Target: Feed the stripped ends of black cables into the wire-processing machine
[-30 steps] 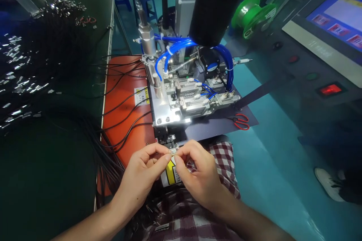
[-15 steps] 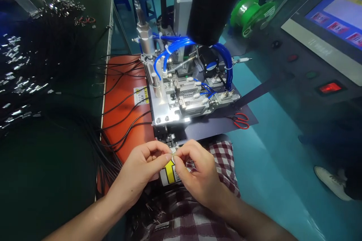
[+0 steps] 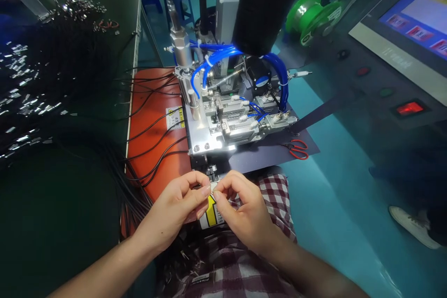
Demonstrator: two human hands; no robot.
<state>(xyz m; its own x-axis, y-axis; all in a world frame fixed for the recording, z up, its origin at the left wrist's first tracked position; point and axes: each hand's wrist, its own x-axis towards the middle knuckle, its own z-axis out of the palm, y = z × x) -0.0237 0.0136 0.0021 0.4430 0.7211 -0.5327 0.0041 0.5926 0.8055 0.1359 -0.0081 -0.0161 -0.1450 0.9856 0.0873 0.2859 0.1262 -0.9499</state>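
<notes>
Fingertips of my left hand (image 3: 185, 198) and my right hand (image 3: 242, 205) meet in a pinch above my lap, just in front of the machine. A tiny part shows between them, too small to name. Both hands are closed. Right behind the fingers is the near end of a metal machine (image 3: 230, 125) with cylinders and blue air hoses (image 3: 223, 53). A white label with a yellow arrow (image 3: 211, 214) shows below the fingertips. Black cables (image 3: 157, 163) run from the machine's left side over an orange mat (image 3: 146, 116).
A large heap of black cables with shiny ends (image 3: 63, 65) covers the left table. Red-handled cutters (image 3: 298, 150) lie right of the machine. A green spool (image 3: 309, 14) and a control panel with screen (image 3: 401, 60) stand at right. Another person's shoe (image 3: 412, 226) is on the floor.
The left fingertips have shifted slightly and loosened a little from the right ones. The view has moved very slightly; the machine and cables stay as they were.
</notes>
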